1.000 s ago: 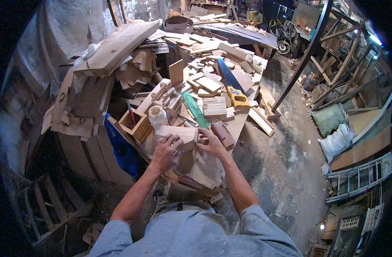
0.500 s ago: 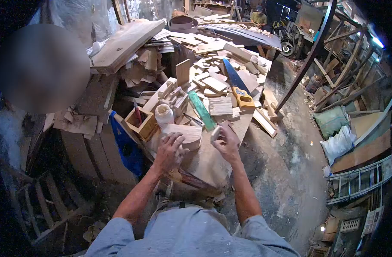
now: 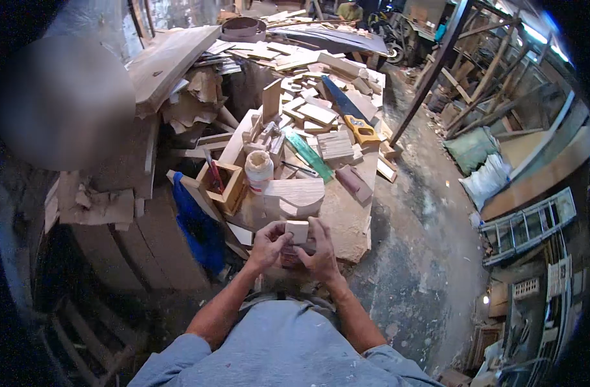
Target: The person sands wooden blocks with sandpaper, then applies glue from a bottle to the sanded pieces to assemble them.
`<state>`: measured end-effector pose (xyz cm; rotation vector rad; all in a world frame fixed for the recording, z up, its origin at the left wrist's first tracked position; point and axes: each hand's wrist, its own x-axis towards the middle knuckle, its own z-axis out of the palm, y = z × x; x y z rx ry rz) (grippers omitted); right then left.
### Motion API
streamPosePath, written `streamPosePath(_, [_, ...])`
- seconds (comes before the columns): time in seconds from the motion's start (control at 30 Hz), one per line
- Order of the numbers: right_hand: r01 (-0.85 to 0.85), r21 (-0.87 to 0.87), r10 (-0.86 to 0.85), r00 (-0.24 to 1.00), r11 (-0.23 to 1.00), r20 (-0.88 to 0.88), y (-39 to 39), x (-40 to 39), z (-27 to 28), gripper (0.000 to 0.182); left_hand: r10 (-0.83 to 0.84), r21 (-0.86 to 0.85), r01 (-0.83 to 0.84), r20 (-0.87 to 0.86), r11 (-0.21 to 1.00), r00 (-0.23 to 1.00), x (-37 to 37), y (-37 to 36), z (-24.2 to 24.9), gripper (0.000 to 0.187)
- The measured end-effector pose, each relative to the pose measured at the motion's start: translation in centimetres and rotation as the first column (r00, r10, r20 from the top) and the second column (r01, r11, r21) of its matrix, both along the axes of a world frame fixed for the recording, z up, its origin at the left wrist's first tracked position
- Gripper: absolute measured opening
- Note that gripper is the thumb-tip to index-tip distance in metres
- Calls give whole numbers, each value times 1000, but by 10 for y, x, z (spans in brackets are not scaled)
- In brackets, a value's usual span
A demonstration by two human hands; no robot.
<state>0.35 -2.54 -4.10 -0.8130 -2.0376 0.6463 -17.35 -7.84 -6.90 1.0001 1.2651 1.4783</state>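
Note:
Close to my body, at the near edge of the bench, a small pale wooden block (image 3: 297, 230) is held between both hands. My left hand (image 3: 269, 246) grips its left side with thumb and fingers. On the other side my right hand (image 3: 319, 250) pinches it, fingers closed round the edge. Just beyond lies a larger light wood piece with a curved front (image 3: 294, 191). A brownish block (image 3: 354, 182) rests to its right. Behind stand an open white jar (image 3: 259, 169) and a wooden box (image 3: 225, 187) with a red-handled tool in it.
A green strip (image 3: 309, 155), a dark pencil-like tool (image 3: 299, 169) and a yellow-handled handsaw (image 3: 353, 116) lie farther back among many wood offcuts (image 3: 317, 114). Blue cloth (image 3: 195, 226) hangs at the left edge. A dark post (image 3: 430, 74) slants at right. Another person sits far back.
My hands have come together and nearer my body. My left hand has left the curved piece and now grips the small block with my right. The view has shifted.

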Motion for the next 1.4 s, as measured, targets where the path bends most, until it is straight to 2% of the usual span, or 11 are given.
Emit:
streamPosePath(0.03, [39, -95, -42, 999, 995, -34, 0, -10, -14, 49, -15, 26, 12, 95, 1000, 995, -9, 3, -2, 22])
streamPosePath(0.1, [106, -217, -124, 990, 970, -71, -2, -28, -31, 33, -7, 68, 4, 33, 998, 999, -24, 6, 0, 23])
streamPosePath(0.27, [434, -141, -449, 887, 890, -109, -16, -78, -39, 25, 147, 191, -113, -175, 975, 973, -38, 16, -4, 26])
streamPosePath(0.3, [493, -121, -505, 855, 862, -115, -20, -86, -38, 25, 145, 172, -120, -142, 978, 979, -38, 17, 0, 23])
streamPosePath(0.4, [576, -127, -590, 793, 808, -152, -22, -103, -43, 28, 350, 261, -278, -290, 924, 891, -38, 27, -14, 19])
streamPosePath(0.5, [628, -198, -653, 751, 753, -102, -30, -112, -40, 32, 280, 209, -228, -271, 951, 921, -38, 30, -15, 20])
streamPosePath(0.8, [695, 33, -686, 715, 718, -136, -23, -116, -55, 38, 290, 278, -218, -252, 936, 923, -30, 31, -27, 25])
streamPosePath(1.1, [645, -8, -642, 759, 764, -108, -24, -120, -53, 45, 313, 329, -222, -256, 918, 915, -36, 36, -39, 26])
streamPosePath(1.2, [683, 48, -677, 729, 728, -101, -23, -122, -55, 44, 296, 296, -207, -296, 932, 908, -36, 33, -33, 25])
streamPosePath(1.3, [654, -54, -655, 746, 755, -122, -25, -122, -50, 42, 264, 230, -203, -279, 952, 923, -36, 30, -26, 26])
streamPosePath(1.4, [648, -26, -646, 756, 762, -102, -26, -121, -50, 40, 282, 232, -216, -304, 948, 910, -37, 36, -38, 28])
